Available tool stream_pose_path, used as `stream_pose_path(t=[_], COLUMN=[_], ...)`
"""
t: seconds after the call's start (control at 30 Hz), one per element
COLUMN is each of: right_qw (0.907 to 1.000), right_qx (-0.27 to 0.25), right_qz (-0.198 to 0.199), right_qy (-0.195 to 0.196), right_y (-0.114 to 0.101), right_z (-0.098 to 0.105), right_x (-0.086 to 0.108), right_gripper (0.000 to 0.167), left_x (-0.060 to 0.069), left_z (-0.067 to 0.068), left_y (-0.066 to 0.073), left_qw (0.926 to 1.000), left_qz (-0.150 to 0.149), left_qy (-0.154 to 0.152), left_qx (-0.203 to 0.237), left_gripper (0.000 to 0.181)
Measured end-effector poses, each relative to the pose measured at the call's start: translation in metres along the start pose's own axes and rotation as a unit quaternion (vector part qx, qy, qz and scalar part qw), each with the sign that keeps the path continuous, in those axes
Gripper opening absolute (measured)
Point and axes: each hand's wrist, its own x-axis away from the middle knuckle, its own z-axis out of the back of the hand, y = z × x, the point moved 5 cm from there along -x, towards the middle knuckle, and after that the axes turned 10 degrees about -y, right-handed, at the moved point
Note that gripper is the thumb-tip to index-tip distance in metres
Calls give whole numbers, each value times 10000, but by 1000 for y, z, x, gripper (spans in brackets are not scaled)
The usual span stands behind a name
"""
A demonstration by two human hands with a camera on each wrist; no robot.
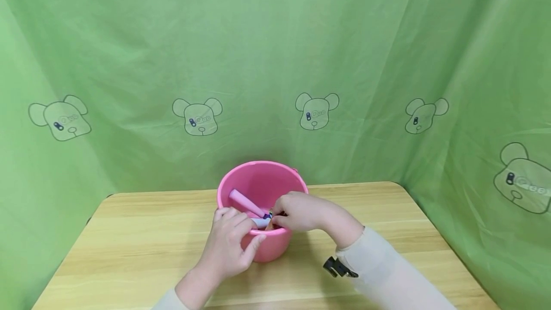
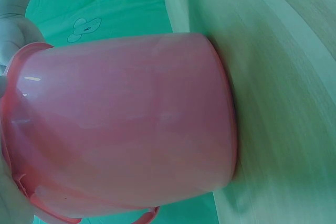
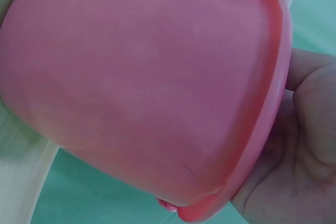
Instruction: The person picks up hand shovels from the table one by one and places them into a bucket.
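Note:
A pink bucket [image 1: 268, 245] stands on the table. My left hand [image 1: 230, 240] grips its near left rim, fingers over the edge and thumb outside. Over the right rim, my right hand [image 1: 299, 212] reaches in with bent fingers; its fingertips are partly hidden, so what they hold is unclear. Inside lean a pink-lilac handle-like stick [image 1: 245, 202] and a pale bluish-white one [image 1: 260, 223]. A small orange-brown piece [image 1: 269, 226] shows beside the right fingertips. Both wrist views mostly show the bucket's outer wall [image 2: 126, 124].
The wood-grain table [image 1: 142, 243] extends on both sides of the bucket. Green cloth [image 1: 258, 51] with bear-head prints hangs behind and at the sides. A black buckle [image 1: 340, 268] hangs from the right sleeve. Part of the bucket's pink handle [image 2: 147, 216] shows in the left wrist view.

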Motion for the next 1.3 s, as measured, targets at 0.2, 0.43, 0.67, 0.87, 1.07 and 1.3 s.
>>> stream_pose_path(t=[0.2,0.43,0.67,0.87,1.07,1.3], right_qw=[10000,9999,9989,9953,9846,9664], right_qx=[6,-111,-248,-383,197,577], right_qz=[-23,62,277,527,504,620], right_qy=[-55,78,282,720,1660,2429], right_y=[2,1,2,0,2,2], right_z=[0,1,1,3,-4,-15], right_x=[-1,1,4,14,33,47], right_gripper=[22,19,17,18,12,6], left_x=[0,0,0,-1,-1,0], left_z=[0,0,0,1,0,0], left_y=[1,0,0,0,0,-1], left_qw=[10000,10000,10000,10000,10000,10000], left_qz=[-14,-14,19,2,-56,-17], left_qy=[-24,-32,-61,-26,1,-41], left_qx=[-9,2,21,16,26,-36], left_gripper=[31,29,27,29,27,28])
